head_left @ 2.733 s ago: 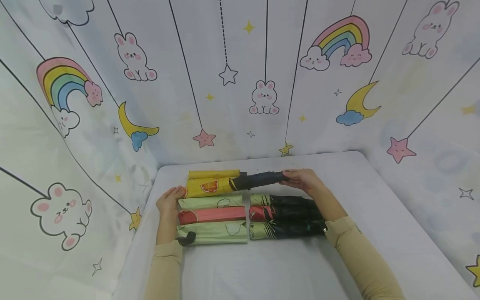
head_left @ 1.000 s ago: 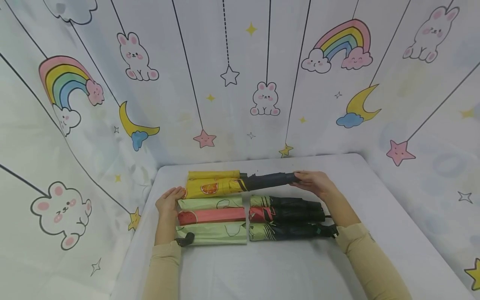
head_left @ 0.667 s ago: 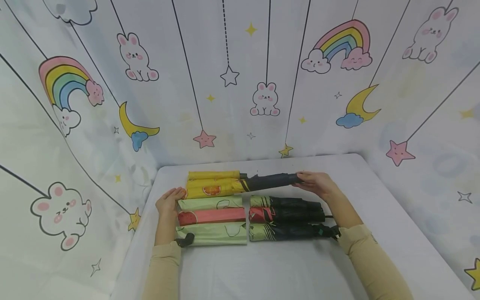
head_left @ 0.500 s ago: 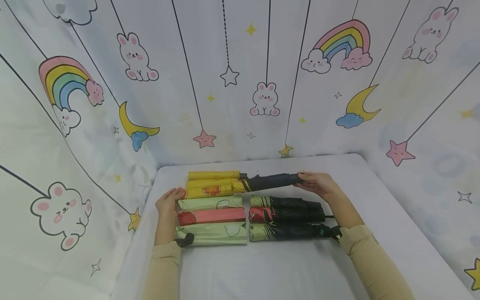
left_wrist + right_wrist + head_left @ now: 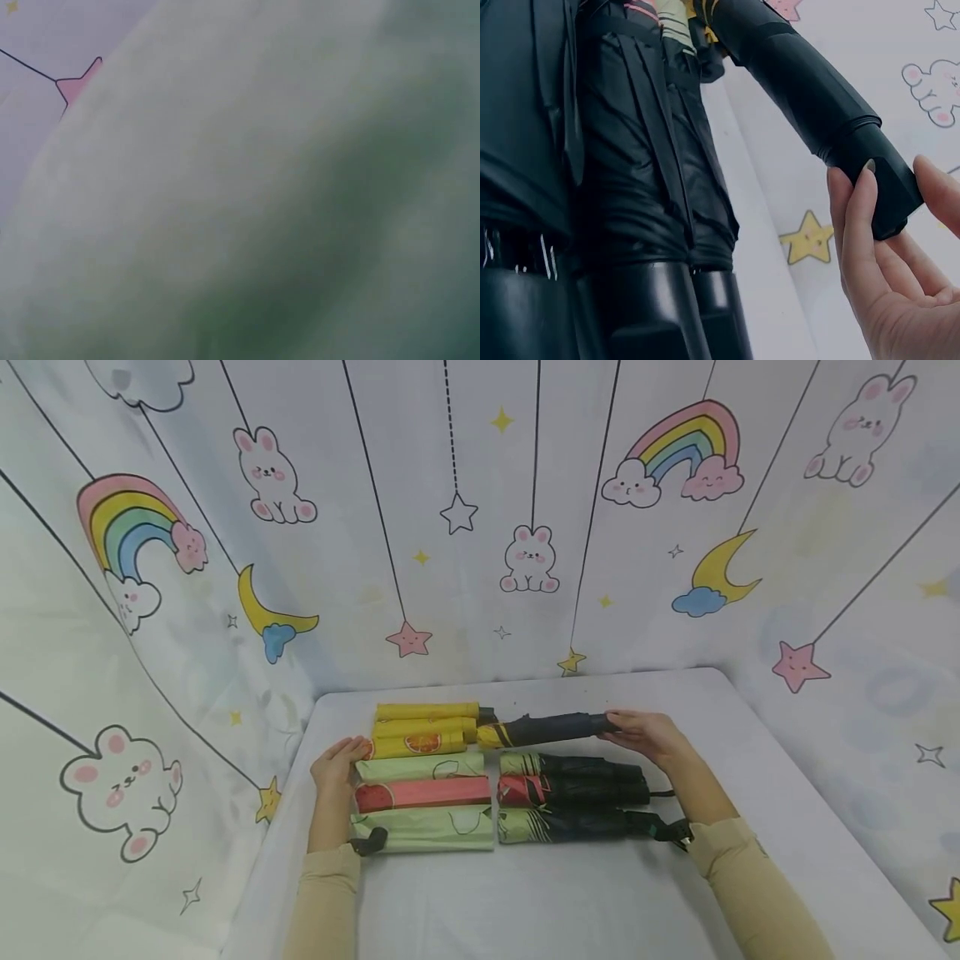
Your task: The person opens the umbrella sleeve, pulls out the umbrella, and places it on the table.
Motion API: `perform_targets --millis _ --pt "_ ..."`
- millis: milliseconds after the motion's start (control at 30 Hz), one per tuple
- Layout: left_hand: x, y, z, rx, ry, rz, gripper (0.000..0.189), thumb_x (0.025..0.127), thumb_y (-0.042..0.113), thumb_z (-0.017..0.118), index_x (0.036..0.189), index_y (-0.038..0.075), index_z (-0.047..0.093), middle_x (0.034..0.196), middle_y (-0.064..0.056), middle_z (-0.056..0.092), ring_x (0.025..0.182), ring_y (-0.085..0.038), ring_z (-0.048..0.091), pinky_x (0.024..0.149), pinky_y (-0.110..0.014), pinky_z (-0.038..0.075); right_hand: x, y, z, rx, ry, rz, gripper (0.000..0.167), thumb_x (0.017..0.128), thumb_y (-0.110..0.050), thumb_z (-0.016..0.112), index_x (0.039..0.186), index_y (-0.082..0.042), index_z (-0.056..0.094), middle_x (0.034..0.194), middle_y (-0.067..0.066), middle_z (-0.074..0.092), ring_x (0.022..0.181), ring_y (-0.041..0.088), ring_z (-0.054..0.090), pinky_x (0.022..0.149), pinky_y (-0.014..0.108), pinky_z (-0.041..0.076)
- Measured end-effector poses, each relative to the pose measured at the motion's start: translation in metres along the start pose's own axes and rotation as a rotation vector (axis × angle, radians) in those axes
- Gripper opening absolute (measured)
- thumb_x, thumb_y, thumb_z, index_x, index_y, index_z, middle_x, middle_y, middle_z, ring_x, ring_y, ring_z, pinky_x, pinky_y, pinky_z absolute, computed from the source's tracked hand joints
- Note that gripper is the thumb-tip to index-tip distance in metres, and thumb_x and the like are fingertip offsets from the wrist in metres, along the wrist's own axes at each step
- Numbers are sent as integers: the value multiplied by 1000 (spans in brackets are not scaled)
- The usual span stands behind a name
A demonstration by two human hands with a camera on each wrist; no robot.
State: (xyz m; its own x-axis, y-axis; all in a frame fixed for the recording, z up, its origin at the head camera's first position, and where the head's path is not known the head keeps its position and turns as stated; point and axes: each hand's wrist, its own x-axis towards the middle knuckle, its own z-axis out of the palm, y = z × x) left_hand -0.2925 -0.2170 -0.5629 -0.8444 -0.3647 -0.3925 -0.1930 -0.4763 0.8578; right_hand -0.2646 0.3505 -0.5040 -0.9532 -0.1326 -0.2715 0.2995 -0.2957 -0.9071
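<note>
Your right hand (image 5: pixel 647 737) pinches the folded black cloth umbrella (image 5: pixel 555 728), which has slid right, likely out of the yellow orange-print cover (image 5: pixel 423 743). Your left hand (image 5: pixel 337 763) touches that cover; you can't tell its grip.

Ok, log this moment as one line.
right hand: pinches folded black-and-yellow umbrella | left hand: touches orange-print yellow sleeve | watermelon-print sleeve: nearer the person

Right of the fingers on the right hand (image 5: pixel 647 735): flat table under white cloth (image 5: pixel 750 777), room to slide | left: long black-and-yellow cloth umbrella (image 5: pixel 555 728), then tube-shaped yellow cloth sleeves (image 5: pixel 423 729) block | nearer the person: small gap, then three fat black-ended cloth umbrellas (image 5: pixel 596 789) block | farther: bit of table, then white printed cloth wall (image 5: pixel 630 610) stops
</note>
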Motion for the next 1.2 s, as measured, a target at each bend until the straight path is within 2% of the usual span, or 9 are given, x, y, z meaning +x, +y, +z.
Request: perform_targets --millis 133,367,567,733,967,1067,1200 --pt "-1 0 1 9 1 -2 63 92 -14 69 151 -4 48 128 -14 71 107 -17 75 97 -25 59 -2 1 -4 -21 13 -7 14 100 -1 69 110 -4 78 107 7 78 99 27 77 99 39 59" --pt "0 -1 -1 8 -18 1 63 92 -15 69 151 -5 48 142 -21 60 115 -21 72 100 -26 57 -2 4 -13 -44 32 -7 13 100 -4 70 108 -7 79 108 6 77 99 26 77 96 37 61" --pt "1 1 -2 20 -17 -6 64 92 -13 71 152 -3 48 135 -16 66 111 -16 73 100 -25 57 -4 7 -23 -46 49 8 12 101 -5 69 107 -8 79 107 6 77 100 25 77 102 40 57" --pt "0 0 -2 14 -5 -4 65 90 -15 72 151 -4 48 126 -13 71 104 -15 76 98 -25 58 -3 11 -32 -16 55 22 12 101 -3 68 106 -6 78 106 7 77 99 27 77 100 39 58" --pt "-2 0 -2 37 -4 -1 66 91 -14 72 151 -5 47 128 -15 70 98 -13 77 98 -25 58 -3 17 -42 -12 50 53 14 102 -2 66 110 -4 77 108 7 75 100 28 77 101 37 59" --pt "-2 0 -2 55 -7 -5 67 91 -13 72 152 -4 47 130 -14 68 100 -13 76 98 -24 58 -2 20 -47 -39 50 68 13 102 -4 68 112 -5 76 110 7 74 103 27 76 103 38 57" --pt "-2 2 -3 50 -6 -16 67 92 -13 72 153 -3 47 134 -15 66 110 -16 74 100 -24 57 3 25 -54 -120 95 95 14 99 -10 74 113 -8 73 106 4 75 102 23 76 101 35 58"
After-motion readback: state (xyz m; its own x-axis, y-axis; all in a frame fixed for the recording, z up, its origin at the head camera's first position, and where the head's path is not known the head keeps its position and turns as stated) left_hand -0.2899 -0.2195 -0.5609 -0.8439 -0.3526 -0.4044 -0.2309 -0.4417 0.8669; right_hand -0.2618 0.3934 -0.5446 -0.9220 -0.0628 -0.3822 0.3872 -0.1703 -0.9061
